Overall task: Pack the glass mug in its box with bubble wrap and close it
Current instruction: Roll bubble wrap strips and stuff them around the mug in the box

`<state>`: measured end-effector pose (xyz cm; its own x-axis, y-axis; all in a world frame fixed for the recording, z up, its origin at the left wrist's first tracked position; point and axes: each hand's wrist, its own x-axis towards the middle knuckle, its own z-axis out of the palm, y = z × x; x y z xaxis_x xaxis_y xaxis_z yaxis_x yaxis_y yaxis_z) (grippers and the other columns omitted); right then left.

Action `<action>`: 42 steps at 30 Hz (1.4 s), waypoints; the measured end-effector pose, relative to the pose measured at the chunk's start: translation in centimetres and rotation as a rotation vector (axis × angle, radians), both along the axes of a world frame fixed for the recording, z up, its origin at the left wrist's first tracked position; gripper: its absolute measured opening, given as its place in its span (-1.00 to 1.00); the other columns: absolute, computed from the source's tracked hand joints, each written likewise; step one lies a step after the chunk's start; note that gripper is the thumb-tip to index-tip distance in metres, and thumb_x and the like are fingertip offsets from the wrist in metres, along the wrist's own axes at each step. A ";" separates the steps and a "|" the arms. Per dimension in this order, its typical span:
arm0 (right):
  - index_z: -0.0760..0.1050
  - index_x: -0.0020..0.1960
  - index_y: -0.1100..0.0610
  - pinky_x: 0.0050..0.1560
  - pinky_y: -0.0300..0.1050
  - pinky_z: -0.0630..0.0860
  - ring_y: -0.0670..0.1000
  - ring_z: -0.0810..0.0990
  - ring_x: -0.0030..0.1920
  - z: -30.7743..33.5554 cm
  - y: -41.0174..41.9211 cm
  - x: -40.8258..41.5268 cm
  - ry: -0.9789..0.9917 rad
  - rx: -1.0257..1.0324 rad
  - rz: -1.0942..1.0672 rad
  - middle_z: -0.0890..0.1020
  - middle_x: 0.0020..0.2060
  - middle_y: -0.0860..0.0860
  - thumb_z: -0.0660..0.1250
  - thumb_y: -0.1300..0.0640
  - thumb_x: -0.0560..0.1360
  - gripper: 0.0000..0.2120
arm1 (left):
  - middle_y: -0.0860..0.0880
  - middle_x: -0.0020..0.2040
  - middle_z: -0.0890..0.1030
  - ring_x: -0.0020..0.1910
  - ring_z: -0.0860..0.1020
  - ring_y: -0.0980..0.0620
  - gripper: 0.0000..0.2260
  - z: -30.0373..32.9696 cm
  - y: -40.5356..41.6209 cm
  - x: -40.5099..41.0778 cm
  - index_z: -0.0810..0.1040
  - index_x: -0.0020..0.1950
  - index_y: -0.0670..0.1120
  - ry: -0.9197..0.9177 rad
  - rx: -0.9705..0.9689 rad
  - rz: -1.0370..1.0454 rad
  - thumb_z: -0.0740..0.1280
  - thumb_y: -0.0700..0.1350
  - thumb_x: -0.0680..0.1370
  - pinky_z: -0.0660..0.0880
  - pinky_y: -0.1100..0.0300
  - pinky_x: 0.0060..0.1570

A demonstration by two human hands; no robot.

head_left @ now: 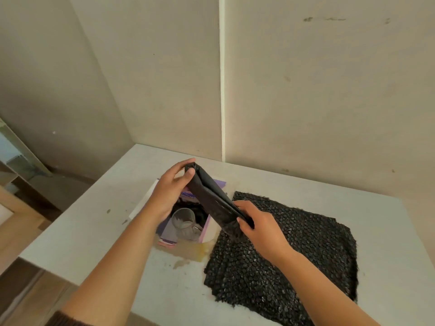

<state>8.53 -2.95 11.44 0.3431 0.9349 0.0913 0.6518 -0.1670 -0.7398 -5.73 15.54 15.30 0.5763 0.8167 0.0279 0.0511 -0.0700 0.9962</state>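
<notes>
I saw a pale table (388, 243) pushed into a wall corner, its near and left edges dropping to the floor, with bare surface open behind and to the right. A large sheet of black bubble wrap (306, 250) lay flat on the right half, soft and light, likely to drape and slide. Just left of it stood the purple box (204, 228), flaps open, close to the table's left edge. A folded black strip (211, 197), probably more wrap, stretched above the box; my left hand (168, 191) pinched its far end between thumb and fingers, and my right hand (261, 228) gripped its near end, fingers curled. The glass mug (184, 223) sat inside the box, clear, hard and breakable, I judged; best held by its body or handle.
</notes>
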 end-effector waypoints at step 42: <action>0.39 0.29 -0.09 0.33 0.01 0.28 0.04 0.41 0.24 -3.9 17.6 -7.2 0.314 -0.892 0.326 0.46 0.26 0.00 0.14 0.20 0.55 -0.64 | -0.12 0.13 0.43 0.17 0.23 -0.15 -0.73 -4.8 13.6 -1.9 0.57 0.22 0.01 1.228 0.938 -0.954 0.36 -0.07 0.53 0.14 0.14 -0.04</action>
